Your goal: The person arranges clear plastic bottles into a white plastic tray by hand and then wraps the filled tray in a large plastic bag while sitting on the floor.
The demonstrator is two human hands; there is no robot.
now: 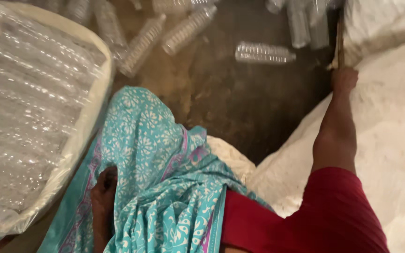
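Our right hand reaches out and is closed around a thin wooden stick standing upright beside the white powder heap; our left hand rests low against the turquoise patterned cloth, and we cannot tell how far open it is. We judge the work part done: many clear plastic bottles fill the big sack at left, while loose bottles remain lying on the dark floor. No labels show.
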